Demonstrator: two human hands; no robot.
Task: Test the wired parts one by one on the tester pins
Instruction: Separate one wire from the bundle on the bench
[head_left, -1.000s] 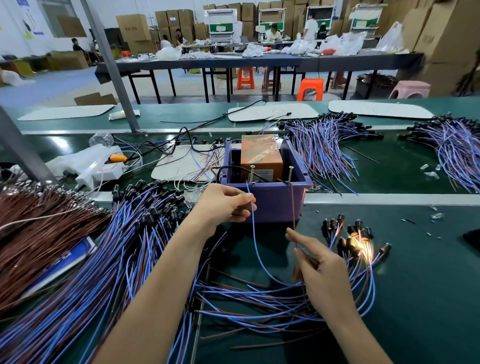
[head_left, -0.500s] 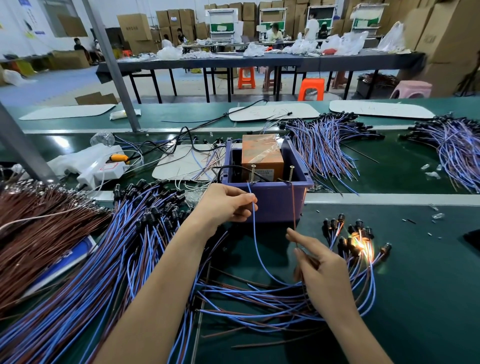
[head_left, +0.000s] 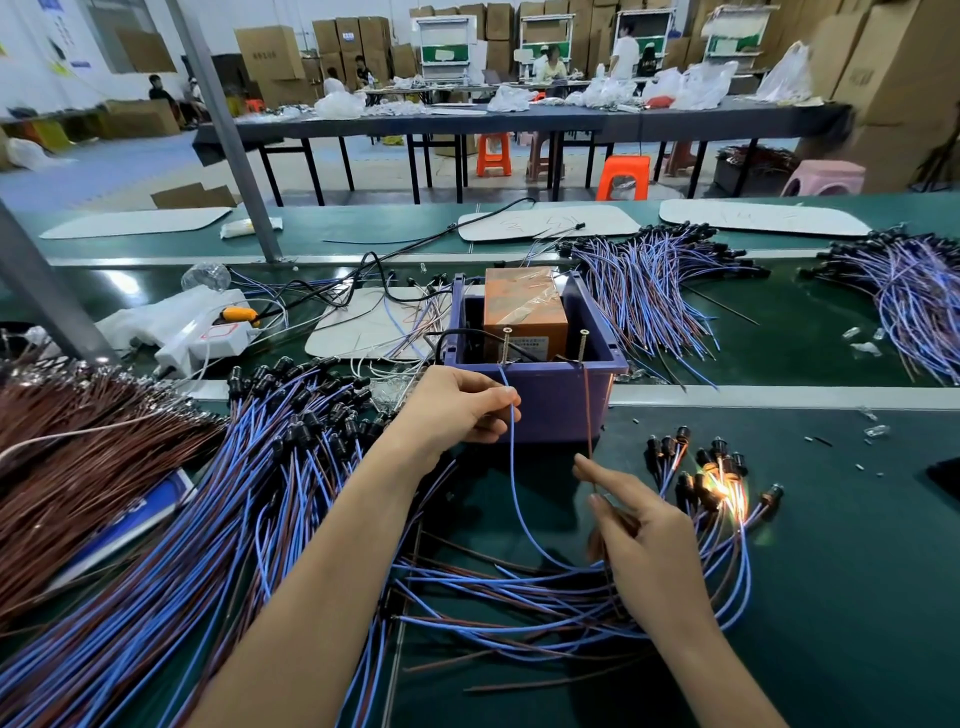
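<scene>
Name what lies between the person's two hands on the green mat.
In the head view, a blue wire pinched by the left hand droops through the gap over green mat toward the right hand, which pinches a brown wire.

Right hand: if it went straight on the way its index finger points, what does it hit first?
Likely the front wall of the purple bin, just ahead of the right hand, which pinches the brown wire. Depth is unclear, so the blue wire could come first.

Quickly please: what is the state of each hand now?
The left hand pinches the blue wire.
The right hand pinches the brown wire.
</scene>
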